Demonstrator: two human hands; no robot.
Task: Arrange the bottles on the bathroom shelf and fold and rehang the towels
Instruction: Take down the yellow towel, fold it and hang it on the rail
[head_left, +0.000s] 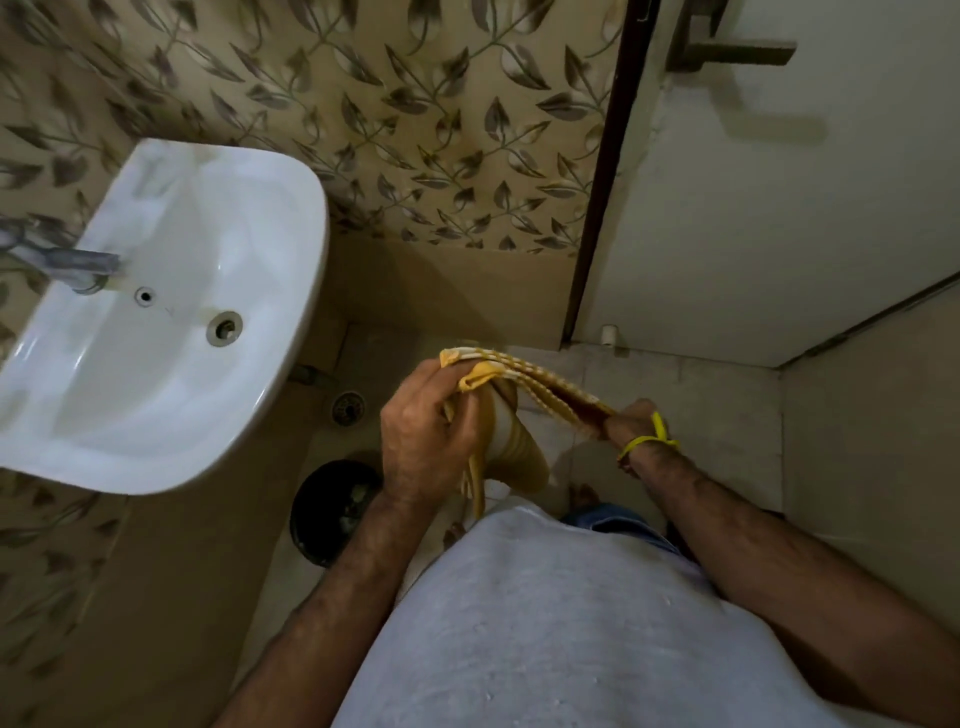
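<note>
Between the two hands, above the floor tiles: a yellow-and-white towel (524, 384) mid-fold.

The left hand (423, 431) grips one bunched end, fingers curled round it; the right hand (631, 421) holds the other end, its fingers hidden, so I cannot tell how. A loose part hangs down by the left wrist; if either grip slackens, the layers could slide apart or drop toward the floor drain (348, 408) beside the washbasin (291, 332).

Head-worn view, steeply downward, close
</note>
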